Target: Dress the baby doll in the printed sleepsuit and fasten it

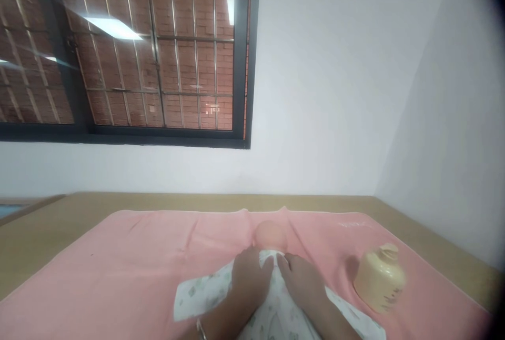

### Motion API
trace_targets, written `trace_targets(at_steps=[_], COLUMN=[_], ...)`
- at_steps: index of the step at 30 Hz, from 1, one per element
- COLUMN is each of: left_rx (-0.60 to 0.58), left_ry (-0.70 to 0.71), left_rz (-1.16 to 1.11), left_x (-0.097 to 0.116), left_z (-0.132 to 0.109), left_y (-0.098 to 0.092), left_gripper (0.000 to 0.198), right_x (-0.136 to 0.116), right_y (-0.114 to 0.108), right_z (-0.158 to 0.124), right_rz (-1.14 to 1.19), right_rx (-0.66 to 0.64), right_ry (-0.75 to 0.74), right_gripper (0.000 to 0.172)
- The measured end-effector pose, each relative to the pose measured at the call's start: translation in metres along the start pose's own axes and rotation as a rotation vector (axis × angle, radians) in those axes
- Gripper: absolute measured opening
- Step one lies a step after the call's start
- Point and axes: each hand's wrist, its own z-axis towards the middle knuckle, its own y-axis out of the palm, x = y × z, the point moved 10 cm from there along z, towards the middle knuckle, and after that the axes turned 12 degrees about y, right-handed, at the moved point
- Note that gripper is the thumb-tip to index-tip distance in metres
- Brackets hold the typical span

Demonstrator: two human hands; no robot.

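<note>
Bottle (379, 279), pale yellow, stands on pink blanket (98, 271) right of the printed garment (276, 313); left hand (252, 275) and right hand (303, 279) touch that garment's collar, whether fingers (284, 265) grasp it unclear.

The shirt (201, 291) is showing small green motifs on white. The blanket (130, 266) is looking pink with a pale edge. The container (379, 279) is showing creamy yellow with dark markings; the table (221, 200) is looking tan, the wall (335, 77) white, the window frame (240, 56) dark grey, the bricks (224, 66) reddish brown.
</note>
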Motion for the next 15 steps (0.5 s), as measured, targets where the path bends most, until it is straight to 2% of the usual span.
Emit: trace_targets(at_steps=[15], left_rx=[0.037], left_ry=[0.033], left_rz=[-0.008], left_x=[0.0030], left_z=[0.0008], left_y=[-0.0024], left_gripper=[0.032], right_x=[0.0012], right_y=[-0.0011], right_z=[0.0021], right_rz=[0.028], right_rx=[0.007], right_ry=[-0.006], right_gripper=[0.055])
